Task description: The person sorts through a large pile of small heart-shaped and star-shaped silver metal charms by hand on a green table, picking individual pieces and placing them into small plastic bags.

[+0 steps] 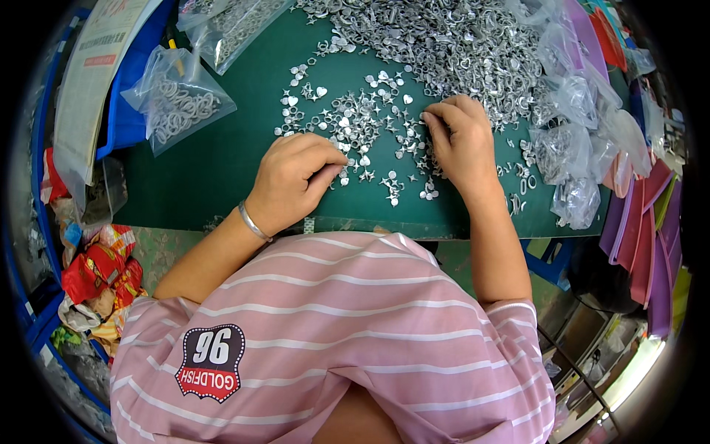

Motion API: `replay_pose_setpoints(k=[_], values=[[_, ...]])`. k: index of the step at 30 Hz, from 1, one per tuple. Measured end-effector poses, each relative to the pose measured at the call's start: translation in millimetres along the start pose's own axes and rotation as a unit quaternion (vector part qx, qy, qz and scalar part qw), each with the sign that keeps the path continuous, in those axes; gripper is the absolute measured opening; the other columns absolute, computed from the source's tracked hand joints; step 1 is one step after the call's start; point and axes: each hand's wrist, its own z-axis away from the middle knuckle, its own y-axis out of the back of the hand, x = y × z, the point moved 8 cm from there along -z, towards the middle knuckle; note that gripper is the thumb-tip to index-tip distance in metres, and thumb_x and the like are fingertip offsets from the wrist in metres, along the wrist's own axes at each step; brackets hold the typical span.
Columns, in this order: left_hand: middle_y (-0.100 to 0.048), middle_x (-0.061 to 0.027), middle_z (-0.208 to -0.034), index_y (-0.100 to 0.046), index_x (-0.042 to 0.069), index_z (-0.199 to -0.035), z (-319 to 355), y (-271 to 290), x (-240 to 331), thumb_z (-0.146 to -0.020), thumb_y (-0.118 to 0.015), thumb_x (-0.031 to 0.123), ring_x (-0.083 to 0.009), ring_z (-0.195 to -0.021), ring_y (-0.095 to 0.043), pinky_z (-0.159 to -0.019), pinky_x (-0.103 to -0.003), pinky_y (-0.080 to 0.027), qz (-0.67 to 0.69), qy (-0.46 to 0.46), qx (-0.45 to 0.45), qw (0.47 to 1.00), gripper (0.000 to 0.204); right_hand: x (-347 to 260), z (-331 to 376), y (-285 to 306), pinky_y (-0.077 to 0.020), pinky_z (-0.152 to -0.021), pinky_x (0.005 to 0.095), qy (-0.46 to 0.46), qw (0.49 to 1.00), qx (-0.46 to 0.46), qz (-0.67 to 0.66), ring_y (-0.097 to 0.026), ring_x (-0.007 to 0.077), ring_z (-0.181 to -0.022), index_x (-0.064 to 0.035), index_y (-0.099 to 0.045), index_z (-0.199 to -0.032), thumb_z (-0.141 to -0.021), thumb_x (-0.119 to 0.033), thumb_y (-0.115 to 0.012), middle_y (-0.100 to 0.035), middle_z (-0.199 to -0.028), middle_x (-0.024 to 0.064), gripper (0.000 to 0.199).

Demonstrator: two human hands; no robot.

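Observation:
Small silver metal charms [360, 122], among them hearts, stars and rings, lie loosely spread on a green tabletop [244, 159]. My left hand [292, 177] rests at the near left edge of this spread, thumb and fingers drawn together by a few charms. Anything between its fingertips is too small to make out. At the right side of the spread, my right hand [466, 140] has its thumb and index finger pinched close together, just below a large heap of silver metal pieces [473, 55]. What that pinch holds, if anything, cannot be seen.
A clear bag of silver rings [177, 103] lies at the left, beside a blue bin [129, 111] with printed paper on it. Another filled bag [233, 29] is farther back. Several clear bags [566, 152] crowd the right edge, near purple and pink strips [643, 229].

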Motion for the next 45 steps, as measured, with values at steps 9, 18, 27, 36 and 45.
replay_pose_setpoints(k=[9,18,27,36,45], values=[[-0.066,-0.0085,-0.086,-0.068,0.004,-0.089,-2,4,-2,-0.077,-0.068,-0.005,-0.0203,-0.075,-0.062,-0.067,-0.03,-0.049,0.046,0.021,0.013,0.999,0.015,6,-6,7,-0.0468,-0.07,0.0399,-0.024,0.999,-0.005,-0.044,-0.059,0.0301,-0.078,-0.0035,-0.068,-0.081,-0.075,-0.001,-0.069,-0.061,-0.079,0.0101,0.007],[-0.062,-0.008,-0.084,-0.068,0.004,-0.09,-53,1,18,-0.076,-0.071,-0.003,-0.0222,-0.074,-0.061,-0.063,-0.029,-0.049,-0.028,-0.108,0.062,0.992,0.016,16,-2,2,-0.0463,-0.068,0.0328,-0.074,0.988,-0.003,-0.137,-0.058,0.0198,-0.074,-0.0038,-0.066,-0.086,-0.08,-0.004,-0.068,-0.062,-0.08,0.0051,0.006],[-0.058,-0.0017,-0.082,-0.067,0.011,-0.08,-87,-45,7,-0.073,-0.07,0.006,-0.0228,-0.079,-0.056,-0.07,-0.035,-0.042,-0.184,-0.148,-0.027,0.971,0.009,33,41,-1,-0.0402,-0.056,0.0197,-0.338,0.602,-0.002,-0.723,-0.049,0.0053,-0.062,0.0005,-0.066,-0.092,-0.084,-0.003,-0.065,-0.06,-0.075,-0.0006,0.009],[-0.056,-0.0078,-0.082,-0.062,0.006,-0.079,-88,-45,9,-0.074,-0.068,0.001,-0.0288,-0.079,-0.056,-0.071,-0.039,-0.044,-0.146,-0.106,-0.079,0.98,0.009,-11,28,3,-0.0509,-0.059,0.0373,-0.086,0.993,-0.079,-0.02,-0.063,0.0269,-0.066,-0.0071,-0.068,-0.086,-0.082,-0.012,-0.068,-0.063,-0.074,0.0076,0.007],[-0.059,-0.0094,-0.081,-0.065,0.004,-0.081,-93,-31,7,-0.074,-0.069,0.002,-0.0298,-0.079,-0.059,-0.072,-0.038,-0.048,-0.077,-0.118,-0.02,0.99,0.008,-14,34,5,-0.0515,-0.059,0.0368,-0.099,0.993,-0.064,0.011,-0.064,0.027,-0.066,-0.008,-0.068,-0.086,-0.082,-0.014,-0.069,-0.065,-0.076,0.0066,0.008]])
